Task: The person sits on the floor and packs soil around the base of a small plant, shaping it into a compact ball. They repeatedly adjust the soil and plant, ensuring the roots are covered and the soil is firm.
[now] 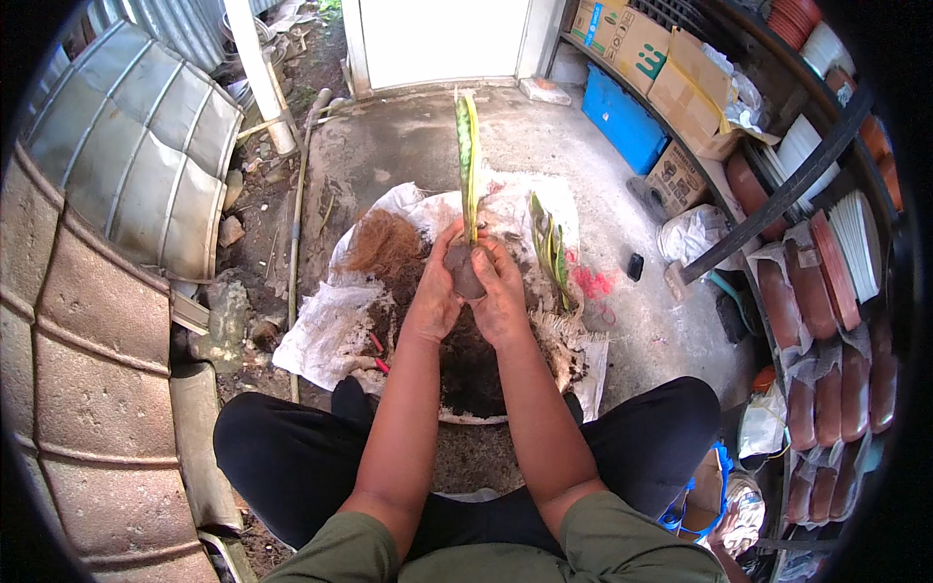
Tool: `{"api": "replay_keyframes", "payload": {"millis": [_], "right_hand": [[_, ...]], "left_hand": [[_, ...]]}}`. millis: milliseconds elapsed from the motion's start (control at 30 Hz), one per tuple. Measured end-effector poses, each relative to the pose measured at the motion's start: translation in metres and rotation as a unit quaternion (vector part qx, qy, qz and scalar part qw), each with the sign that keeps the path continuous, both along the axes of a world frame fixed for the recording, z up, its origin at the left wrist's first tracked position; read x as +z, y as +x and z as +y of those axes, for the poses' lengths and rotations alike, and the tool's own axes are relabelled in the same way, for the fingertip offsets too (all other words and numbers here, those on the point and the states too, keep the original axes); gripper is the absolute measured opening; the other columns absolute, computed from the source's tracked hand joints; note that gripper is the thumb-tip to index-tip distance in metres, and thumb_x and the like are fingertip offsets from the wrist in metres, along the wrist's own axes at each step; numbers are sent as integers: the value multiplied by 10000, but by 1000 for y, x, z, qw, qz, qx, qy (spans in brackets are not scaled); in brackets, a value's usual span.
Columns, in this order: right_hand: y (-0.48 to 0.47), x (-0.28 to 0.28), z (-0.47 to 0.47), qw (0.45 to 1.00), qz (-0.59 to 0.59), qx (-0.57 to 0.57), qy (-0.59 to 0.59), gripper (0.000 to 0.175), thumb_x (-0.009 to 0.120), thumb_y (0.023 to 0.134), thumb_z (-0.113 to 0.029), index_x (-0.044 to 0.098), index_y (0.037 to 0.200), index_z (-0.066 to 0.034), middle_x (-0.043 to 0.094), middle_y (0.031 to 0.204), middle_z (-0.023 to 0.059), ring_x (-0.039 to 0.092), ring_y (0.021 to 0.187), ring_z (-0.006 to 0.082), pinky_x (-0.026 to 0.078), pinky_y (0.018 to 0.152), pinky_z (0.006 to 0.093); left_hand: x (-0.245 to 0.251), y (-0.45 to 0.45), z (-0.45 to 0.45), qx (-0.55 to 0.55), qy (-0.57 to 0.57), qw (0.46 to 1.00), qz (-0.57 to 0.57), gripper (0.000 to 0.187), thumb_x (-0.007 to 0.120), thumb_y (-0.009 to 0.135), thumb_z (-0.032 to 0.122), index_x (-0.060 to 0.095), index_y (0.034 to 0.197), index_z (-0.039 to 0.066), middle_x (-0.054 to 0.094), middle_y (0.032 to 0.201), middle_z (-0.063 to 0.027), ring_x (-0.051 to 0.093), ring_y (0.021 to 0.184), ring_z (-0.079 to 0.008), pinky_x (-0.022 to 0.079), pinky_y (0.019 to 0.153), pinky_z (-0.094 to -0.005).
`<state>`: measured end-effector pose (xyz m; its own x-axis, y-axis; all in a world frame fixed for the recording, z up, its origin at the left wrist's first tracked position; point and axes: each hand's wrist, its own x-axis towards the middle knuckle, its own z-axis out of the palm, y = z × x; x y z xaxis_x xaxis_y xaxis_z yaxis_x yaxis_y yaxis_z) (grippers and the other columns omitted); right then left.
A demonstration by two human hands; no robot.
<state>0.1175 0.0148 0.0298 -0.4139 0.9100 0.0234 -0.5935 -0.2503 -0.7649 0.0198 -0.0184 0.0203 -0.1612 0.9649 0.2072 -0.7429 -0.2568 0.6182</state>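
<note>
Between my palms is a rounded ball of dark soil (466, 273), with a tall yellow-edged snake plant leaf (467, 157) standing upright out of its top. My left hand (436, 295) cups the ball's left side and my right hand (499, 288) its right, thumb pressed on the front. Both hands are smeared with soil. Below them, loose dark potting soil (470, 364) lies on a white woven sack (321, 328). A clump of brown coir fibre (383, 244) rests on the sack at the left. More snake plant leaves (550, 248) lie at the right.
Pink raffia string (592, 283) and a small black object (635, 267) lie on the concrete floor. A red-handled tool (380, 363) is partly buried on the sack. Shelves of brown plastic planters (809, 284) line the right; roof tiles (102, 379) stand at the left.
</note>
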Motion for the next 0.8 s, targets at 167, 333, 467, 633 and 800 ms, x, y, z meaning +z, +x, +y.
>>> {"api": "replay_keyframes", "payload": {"millis": [167,333,467,633,800], "right_hand": [[12,7,7,998,-7,54,-20,504,736,968,-254,547,1358,4,620,1230,97,641,1100,184,557,891,317],[16,12,8,997,-26,68,-37,630,683,993,-409,512,1402,39,607,1283,119,637,1134,198,574,890,324],[19,13,8,991,-58,76,-89,694,638,978,-523,528,1370,40,613,1292,113,637,1145,198,578,894,334],[23,5,9,986,-66,136,-67,753,656,953,-562,518,1363,55,616,1281,117,629,1159,201,571,905,348],[28,5,12,980,-106,169,25,723,713,940,-501,515,1375,41,621,1253,94,622,1115,164,551,904,346]], "left_hand": [[1,-8,0,27,0,978,205,1023,935,636,51,409,1514,60,507,1492,-87,531,1331,-214,453,1109,-375],[6,-19,2,68,-10,944,323,988,961,629,47,453,1477,49,564,1393,-72,550,1261,-167,457,1072,-341],[15,-25,-3,44,-39,926,372,935,960,637,69,490,1445,43,580,1372,-78,555,1251,-163,458,1067,-347],[6,-28,-3,42,-43,923,381,813,927,651,57,547,1369,36,618,1325,-80,586,1203,-159,472,1044,-346],[8,-24,-2,111,19,898,425,752,894,640,-18,574,1319,26,613,1337,-76,586,1217,-167,471,1062,-351]]}}
